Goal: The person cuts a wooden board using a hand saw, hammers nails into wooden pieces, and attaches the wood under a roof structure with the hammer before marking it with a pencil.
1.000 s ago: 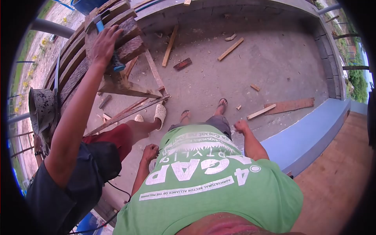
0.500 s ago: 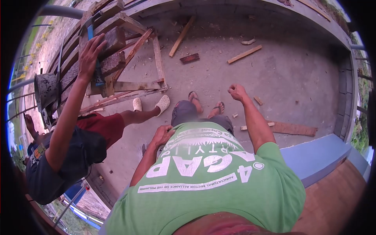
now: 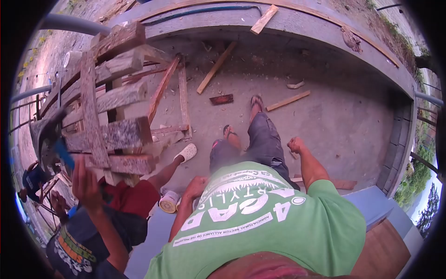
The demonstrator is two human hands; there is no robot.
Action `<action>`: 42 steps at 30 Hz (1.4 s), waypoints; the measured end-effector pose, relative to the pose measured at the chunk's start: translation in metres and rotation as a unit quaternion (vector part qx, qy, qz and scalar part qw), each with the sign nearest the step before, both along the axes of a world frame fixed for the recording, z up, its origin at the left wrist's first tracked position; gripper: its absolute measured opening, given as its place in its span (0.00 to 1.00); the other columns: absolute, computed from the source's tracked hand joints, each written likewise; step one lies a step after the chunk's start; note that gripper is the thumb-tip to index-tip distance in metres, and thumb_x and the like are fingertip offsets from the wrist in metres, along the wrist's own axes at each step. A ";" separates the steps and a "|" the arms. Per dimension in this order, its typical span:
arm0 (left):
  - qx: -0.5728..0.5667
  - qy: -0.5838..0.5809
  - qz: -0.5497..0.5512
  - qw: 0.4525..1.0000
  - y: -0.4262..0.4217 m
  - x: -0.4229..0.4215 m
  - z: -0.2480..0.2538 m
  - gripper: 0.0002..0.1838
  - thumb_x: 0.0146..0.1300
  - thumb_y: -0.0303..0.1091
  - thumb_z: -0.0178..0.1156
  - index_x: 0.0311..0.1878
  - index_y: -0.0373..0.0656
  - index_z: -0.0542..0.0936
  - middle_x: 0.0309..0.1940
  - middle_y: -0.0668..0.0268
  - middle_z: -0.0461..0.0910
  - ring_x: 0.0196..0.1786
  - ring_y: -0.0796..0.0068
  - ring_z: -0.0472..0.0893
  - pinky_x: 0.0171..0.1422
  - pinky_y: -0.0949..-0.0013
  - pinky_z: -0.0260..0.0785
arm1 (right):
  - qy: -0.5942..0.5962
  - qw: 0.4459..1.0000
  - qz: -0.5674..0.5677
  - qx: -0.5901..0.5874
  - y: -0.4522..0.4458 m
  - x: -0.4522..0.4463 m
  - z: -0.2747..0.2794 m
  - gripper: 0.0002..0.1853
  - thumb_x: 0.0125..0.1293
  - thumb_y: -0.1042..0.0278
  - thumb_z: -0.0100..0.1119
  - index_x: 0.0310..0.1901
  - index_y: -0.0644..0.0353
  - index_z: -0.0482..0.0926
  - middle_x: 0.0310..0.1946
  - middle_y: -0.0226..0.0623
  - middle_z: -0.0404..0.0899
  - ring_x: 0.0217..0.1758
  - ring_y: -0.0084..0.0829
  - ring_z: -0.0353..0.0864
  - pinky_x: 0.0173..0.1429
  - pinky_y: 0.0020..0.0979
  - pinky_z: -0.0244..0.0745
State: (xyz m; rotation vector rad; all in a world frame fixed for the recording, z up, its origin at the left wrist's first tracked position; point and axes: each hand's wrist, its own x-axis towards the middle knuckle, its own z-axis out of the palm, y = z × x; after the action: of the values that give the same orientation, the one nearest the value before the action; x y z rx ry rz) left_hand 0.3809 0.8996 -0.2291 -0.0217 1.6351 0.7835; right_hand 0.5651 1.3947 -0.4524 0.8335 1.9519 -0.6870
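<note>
Several wood strips [image 3: 288, 100] lie ahead — right grip [image 3: 296, 144] curled, left grip [image 3: 197, 186] half-hidden, holds unclear.

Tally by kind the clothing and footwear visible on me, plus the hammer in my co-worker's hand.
Green T-shirt: 1
Dark pants: 1
Flip-flops: 2
Blue-handled hammer: 1
Total: 5
</note>
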 end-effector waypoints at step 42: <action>-0.304 -0.253 0.438 0.808 0.213 0.022 -0.143 0.22 0.72 0.46 0.52 0.36 0.33 0.79 0.27 0.62 0.81 0.27 0.75 0.80 0.30 0.69 0.77 | 0.063 0.912 0.382 -0.131 0.029 -0.551 -0.376 0.27 0.64 0.53 0.54 0.56 0.69 0.75 0.55 0.53 0.78 0.60 0.46 0.78 0.63 0.45 0.72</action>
State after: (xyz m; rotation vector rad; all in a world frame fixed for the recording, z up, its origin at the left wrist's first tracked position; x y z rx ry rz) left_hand 0.4027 1.1125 -0.3724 -1.4156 1.2360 0.7820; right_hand 0.0143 1.4239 -0.8281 -0.1682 2.0229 -0.5038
